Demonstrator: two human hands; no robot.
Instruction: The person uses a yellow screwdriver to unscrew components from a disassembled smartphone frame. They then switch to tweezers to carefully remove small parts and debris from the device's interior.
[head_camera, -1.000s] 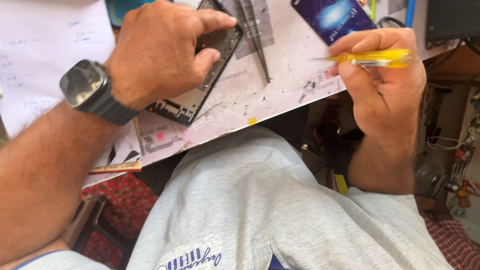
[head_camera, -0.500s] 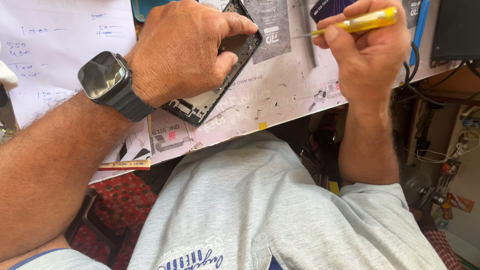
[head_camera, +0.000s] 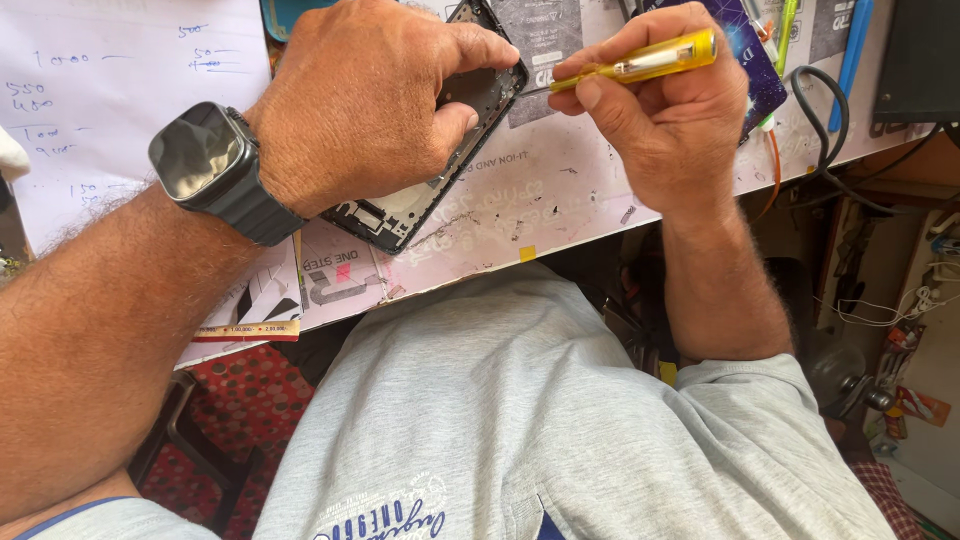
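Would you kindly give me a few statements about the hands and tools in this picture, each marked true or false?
1. The left hand rests on an opened phone. True.
2. The right hand holds a red pair of pliers. False: it holds a yellow screwdriver.
3. A dark wristwatch sits on the left wrist. True.
4. The phone lies on the person's lap. False: it lies on the work mat.

Left hand (head_camera: 365, 105) pressed flat, right hand (head_camera: 665, 110) curled in a closed grip.
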